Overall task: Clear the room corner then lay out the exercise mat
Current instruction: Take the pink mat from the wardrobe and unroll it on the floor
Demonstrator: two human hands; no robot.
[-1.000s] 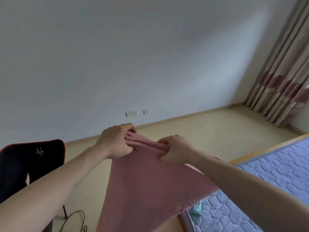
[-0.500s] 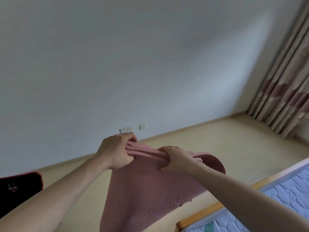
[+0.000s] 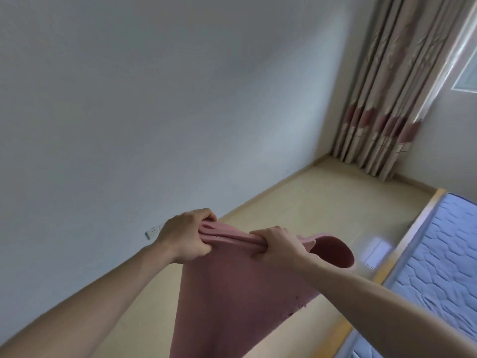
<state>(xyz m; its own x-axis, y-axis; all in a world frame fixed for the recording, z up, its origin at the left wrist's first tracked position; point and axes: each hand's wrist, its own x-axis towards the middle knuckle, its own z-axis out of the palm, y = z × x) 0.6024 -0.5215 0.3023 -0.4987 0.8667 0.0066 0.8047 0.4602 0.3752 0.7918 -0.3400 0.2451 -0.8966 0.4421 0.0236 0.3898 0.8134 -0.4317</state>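
Gone from view is the dark chair seen a second ago, with curtains and corner now ahead. Left hand (image 3: 184, 235) and right hand (image 3: 277, 245) both clench the bunched top edge of the pink foam exercise mat (image 3: 232, 293), which hangs above the pale floor (image 3: 322, 197). Carrying seems underway; next it needs lowering and spreading flat. Its lower end is cut off.

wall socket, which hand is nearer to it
Left. The left hand grips the pink mat just right of the wall socket; the right hand grips the mat farther right, toward the bed.
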